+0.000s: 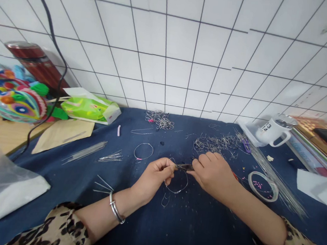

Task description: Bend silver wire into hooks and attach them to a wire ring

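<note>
My left hand (155,176), with a silver bangle on its wrist, pinches a thin wire loop (186,184) between thumb and fingertips. The loop hangs just above the dark blue cloth. My right hand (212,172) is closed round a pair of pliers (184,167), whose jaws point left and meet the wire by my left fingertips. The handles are mostly hidden by the palm, with a bit of red-orange showing behind the wrist. A second wire ring (144,144) with a pink piece on it lies left of my hands. A small bent wire (165,200) rests below the loop.
Tangled wire heaps (216,143) lie behind my right hand, with long straight wires (280,181) further right. A round dish (262,186) holds pink beads. Also here are a white mug (273,131), a green tissue pack (89,107), short wire bundles (86,151) and a plastic bag (1,187).
</note>
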`<state>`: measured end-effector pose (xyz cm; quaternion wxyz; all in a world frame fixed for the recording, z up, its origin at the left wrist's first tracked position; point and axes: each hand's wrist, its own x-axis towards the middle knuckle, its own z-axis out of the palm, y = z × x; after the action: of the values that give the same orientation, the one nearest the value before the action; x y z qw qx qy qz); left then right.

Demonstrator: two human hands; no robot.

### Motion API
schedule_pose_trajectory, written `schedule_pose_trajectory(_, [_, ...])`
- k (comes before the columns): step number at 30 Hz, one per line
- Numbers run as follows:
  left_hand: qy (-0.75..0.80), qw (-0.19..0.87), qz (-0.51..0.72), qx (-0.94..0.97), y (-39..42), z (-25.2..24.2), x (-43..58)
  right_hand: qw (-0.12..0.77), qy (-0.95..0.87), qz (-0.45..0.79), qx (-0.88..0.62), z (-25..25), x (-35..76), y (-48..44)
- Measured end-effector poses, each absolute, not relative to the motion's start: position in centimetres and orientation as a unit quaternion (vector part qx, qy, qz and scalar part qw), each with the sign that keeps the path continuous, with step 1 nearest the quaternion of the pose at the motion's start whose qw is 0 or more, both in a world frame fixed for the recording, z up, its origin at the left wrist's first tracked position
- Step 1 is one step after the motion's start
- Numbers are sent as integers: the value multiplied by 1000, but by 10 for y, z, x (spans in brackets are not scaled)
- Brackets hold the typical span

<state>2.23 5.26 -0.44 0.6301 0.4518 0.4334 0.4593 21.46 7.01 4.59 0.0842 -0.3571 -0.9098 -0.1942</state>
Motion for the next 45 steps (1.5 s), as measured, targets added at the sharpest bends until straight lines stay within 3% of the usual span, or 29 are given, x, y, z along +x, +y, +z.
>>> schedule_pose_trajectory(11, [411, 654, 465, 432, 53, -7, 21, 78, -917, -196, -340, 42, 217, 75])
schedule_pose_trajectory(21, [417, 644, 459, 448, 52, -1, 22, 87, -920, -104, -368, 34, 219, 79])
schedule_pose_trajectory(32, [450, 594, 453, 489, 52, -8, 22, 72, -918, -107, -375, 40, 218, 75])
schedule_pose_trajectory(45, [436, 617, 445, 480, 53, -10, 21, 75, -921, -102, -368, 36, 218, 75])
